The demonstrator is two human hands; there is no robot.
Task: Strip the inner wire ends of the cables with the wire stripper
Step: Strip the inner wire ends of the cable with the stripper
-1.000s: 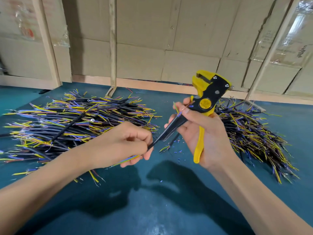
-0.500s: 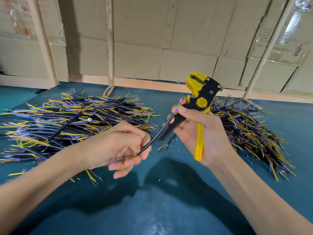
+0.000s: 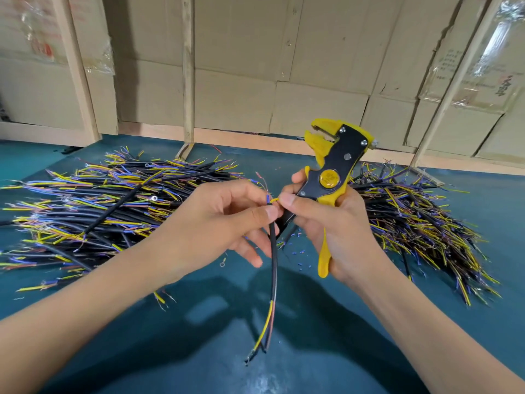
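Observation:
My left hand (image 3: 216, 223) pinches a black cable (image 3: 273, 265) near its top end, and the cable hangs straight down. Blue and yellow inner wires stick out at the top; yellow and dark wires trail from the bottom end. My right hand (image 3: 338, 231) grips the yellow-and-black wire stripper (image 3: 331, 172) by its handles, jaws pointing up. The right thumb and forefinger touch the short yellow wire at the cable's top, right beside my left fingertips.
A big pile of black cables (image 3: 93, 211) with yellow and blue ends lies on the left of the teal table (image 3: 284, 365). A second cable pile (image 3: 420, 223) lies on the right. Small insulation scraps (image 3: 298, 253) lie between them. Cardboard boxes and wooden posts stand behind.
The cable has swung from slanting towards the stripper to hanging vertically from my left hand. Both hands have come together, and the right fingers now touch the cable's top wires.

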